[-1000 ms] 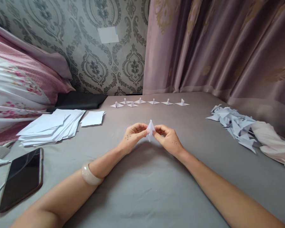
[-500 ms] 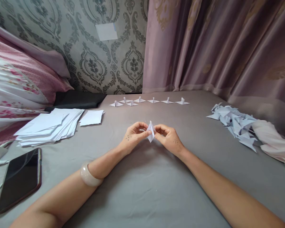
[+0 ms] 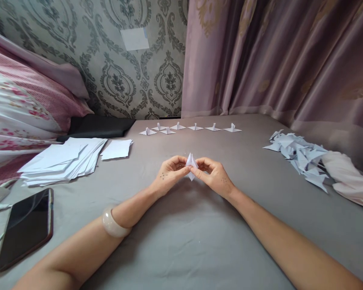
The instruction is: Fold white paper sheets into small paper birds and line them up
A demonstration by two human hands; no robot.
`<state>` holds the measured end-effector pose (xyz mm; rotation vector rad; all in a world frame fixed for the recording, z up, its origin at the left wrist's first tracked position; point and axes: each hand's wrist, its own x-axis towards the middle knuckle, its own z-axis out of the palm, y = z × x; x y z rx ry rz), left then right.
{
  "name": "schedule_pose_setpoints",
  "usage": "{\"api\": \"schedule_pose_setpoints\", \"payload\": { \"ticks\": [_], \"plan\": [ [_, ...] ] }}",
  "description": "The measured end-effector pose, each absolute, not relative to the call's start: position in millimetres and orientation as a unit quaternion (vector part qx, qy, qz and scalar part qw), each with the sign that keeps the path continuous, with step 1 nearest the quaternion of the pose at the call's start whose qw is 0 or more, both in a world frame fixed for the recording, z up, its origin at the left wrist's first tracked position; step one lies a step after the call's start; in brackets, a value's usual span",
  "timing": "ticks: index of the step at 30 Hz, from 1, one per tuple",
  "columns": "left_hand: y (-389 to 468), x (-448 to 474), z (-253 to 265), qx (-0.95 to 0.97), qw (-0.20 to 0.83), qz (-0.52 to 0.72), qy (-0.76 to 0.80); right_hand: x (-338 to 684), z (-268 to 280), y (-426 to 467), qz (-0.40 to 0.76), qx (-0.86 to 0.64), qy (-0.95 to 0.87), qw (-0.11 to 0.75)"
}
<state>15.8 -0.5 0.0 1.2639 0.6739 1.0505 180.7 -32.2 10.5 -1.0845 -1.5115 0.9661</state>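
A small white folded paper (image 3: 191, 160), diamond-shaped with a split pointed top, is held up between both hands over the grey sheet (image 3: 175, 233). My left hand (image 3: 171, 172) pinches its left side, thumb in front and fingers behind. From the right, my right hand (image 3: 214, 175) grips the same paper, its thumb lying across the front near the left thumb. The fingertips cover the paper's middle. Beyond the hands stands a row of several folded paper figures (image 3: 195, 127) with flat wings and upright points.
Stacked white paper sheets (image 3: 63, 161) lie at the left, beside a smaller pile (image 3: 117, 149). A phone (image 3: 26, 229) rests at the near left. At the right are heaped folded papers (image 3: 299, 155) and a pale cloth (image 3: 351, 179). A black item (image 3: 99, 126) sits at the back left.
The right thumb has moved left across the paper's front. The paper's top now shows a split between two points; before, it looked like one narrow diamond.
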Motion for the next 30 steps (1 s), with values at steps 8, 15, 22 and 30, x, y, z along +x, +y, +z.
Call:
{"api": "schedule_pose_setpoints", "payload": {
  "ticks": [8,15,22,30],
  "plan": [
    [-1.9,15.9,3.7,0.554,0.619,0.470,0.299,183.5,7.4,-28.6,0.422,-0.445,-0.615,0.496],
    [-1.8,14.4,4.8,0.565,0.622,0.454,0.296,186.4,6.9,-27.2,0.443,-0.439,-0.602,0.498],
    [0.8,14.6,0.5,0.558,0.623,0.463,0.294,186.4,4.7,-26.5,0.417,-0.452,-0.608,0.502],
    [-0.7,15.7,0.2,0.551,0.624,0.470,0.292,185.7,6.4,-27.6,0.401,-0.470,-0.608,0.498]
  ]
}}
